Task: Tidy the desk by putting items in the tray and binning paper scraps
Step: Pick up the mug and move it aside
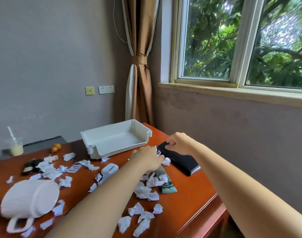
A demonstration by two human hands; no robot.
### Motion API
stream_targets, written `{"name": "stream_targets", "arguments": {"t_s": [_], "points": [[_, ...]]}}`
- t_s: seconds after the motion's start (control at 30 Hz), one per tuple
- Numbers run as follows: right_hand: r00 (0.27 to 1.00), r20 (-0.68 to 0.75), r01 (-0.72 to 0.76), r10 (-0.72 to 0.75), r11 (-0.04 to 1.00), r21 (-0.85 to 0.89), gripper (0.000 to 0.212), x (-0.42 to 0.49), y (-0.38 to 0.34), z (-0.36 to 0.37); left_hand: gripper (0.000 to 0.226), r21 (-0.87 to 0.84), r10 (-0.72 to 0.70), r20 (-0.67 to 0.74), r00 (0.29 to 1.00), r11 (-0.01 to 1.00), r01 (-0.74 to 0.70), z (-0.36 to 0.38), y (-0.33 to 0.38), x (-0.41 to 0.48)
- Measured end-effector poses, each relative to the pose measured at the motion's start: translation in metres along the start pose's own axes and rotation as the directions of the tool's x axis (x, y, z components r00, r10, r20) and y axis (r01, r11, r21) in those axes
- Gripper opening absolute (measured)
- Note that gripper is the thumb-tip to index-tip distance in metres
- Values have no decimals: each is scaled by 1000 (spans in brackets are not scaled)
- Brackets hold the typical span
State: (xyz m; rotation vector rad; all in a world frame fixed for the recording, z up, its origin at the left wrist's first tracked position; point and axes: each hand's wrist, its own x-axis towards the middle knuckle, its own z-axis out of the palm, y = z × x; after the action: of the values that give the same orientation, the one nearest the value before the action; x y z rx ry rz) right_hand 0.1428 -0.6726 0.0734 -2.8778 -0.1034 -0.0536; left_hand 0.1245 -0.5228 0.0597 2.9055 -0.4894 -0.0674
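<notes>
Right grip (177, 143) pinching black wallet's (179, 159) far end | left grip (147, 158) unclear, on scraps (165, 161)

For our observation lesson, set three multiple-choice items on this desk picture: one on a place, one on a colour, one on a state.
1. Where is the black notebook?
A. inside the tray
B. on the desk, right of the tray
C. on the windowsill

2. What colour is the tray?
A. white
B. green
C. black

3. How is the white mug standing?
A. upright
B. upside down
C. lying on its side

Answers: 1 B, it lies on the desk under the right hand; 2 A, its walls are white; 3 C, its side rests on the desk among the paper scraps.
</notes>
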Motion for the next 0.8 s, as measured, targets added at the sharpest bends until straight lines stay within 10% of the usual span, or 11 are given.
{"name": "stream_targets", "arguments": {"t_s": [0.8], "points": [[926,176,368,-334,903,-220,46,-62,-291,27,67,-170,-300,8,954,940,297,-67,-242,-215]]}}
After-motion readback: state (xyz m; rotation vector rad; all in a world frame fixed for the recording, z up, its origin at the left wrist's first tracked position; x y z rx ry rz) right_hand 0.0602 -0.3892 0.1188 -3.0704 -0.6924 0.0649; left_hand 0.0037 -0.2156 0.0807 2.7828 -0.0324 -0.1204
